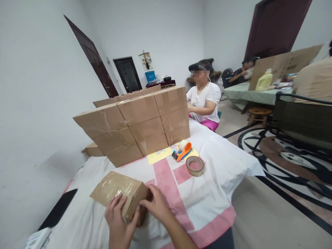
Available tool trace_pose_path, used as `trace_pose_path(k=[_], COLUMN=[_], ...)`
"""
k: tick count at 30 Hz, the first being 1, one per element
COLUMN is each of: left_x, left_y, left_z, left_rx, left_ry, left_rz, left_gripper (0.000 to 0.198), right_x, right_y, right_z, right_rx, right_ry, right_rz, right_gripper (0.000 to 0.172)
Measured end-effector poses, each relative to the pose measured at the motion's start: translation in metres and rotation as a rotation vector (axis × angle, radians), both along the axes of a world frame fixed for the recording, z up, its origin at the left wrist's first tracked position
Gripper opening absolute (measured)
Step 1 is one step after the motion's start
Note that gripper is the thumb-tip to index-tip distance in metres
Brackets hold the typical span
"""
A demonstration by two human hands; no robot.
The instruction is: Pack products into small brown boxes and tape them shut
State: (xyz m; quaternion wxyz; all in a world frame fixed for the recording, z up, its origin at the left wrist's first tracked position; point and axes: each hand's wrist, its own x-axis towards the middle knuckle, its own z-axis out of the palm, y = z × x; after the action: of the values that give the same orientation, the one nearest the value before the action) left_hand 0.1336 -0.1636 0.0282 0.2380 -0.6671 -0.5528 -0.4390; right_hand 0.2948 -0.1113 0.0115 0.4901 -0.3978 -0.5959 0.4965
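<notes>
A small cardboard box [121,190] with shiny clear tape on its top lies tilted on the cloth at the near side of the table. My left hand [119,216] rests on its near side, fingers spread over the top edge and thumb on the end face. At the box's right end, my right hand [155,204] touches the side and corner with its thumb and fingers apart. Beyond them stands a wall of stacked cardboard boxes [147,128]. A roll of brown tape [195,166] and an orange tape dispenser [184,151] lie to the right of the small box.
The table [218,159] has a white and pink cloth. A black flat object [59,207] lies at the left edge. Across the table sits a person [204,100] in a white shirt. Other people are at a second table [238,91] on the right.
</notes>
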Motion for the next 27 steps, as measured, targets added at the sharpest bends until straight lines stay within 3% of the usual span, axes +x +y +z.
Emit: trace_pose_path(k=[13, 19, 23, 25, 27], left_x=[-0.013, -0.003, 0.041, 0.083, 0.137], left_y=[0.002, -0.003, -0.006, -0.002, 0.007], left_z=[-0.003, 0.015, 0.050, 0.074, 0.097], left_rx=[0.049, 0.020, -0.007, 0.000, -0.019], left_ry=[0.065, 0.059, 0.053, 0.012, 0.019], left_rz=[-0.074, -0.199, -0.293, -0.353, -0.498], left_gripper=[0.050, 0.053, 0.062, 0.062, 0.059], right_x=[0.000, 0.009, 0.049, 0.089, 0.141], right_y=[0.001, -0.016, -0.033, -0.037, -0.038], right_z=[-0.006, 0.012, 0.042, 0.054, 0.063], right_rx=[-0.018, -0.027, 0.026, 0.110, 0.172], right_ry=[-0.023, -0.036, 0.087, 0.140, 0.121], right_rz=[0.001, -0.057, -0.152, -0.243, -0.399], right_gripper=[0.053, 0.047, 0.041, 0.043, 0.048])
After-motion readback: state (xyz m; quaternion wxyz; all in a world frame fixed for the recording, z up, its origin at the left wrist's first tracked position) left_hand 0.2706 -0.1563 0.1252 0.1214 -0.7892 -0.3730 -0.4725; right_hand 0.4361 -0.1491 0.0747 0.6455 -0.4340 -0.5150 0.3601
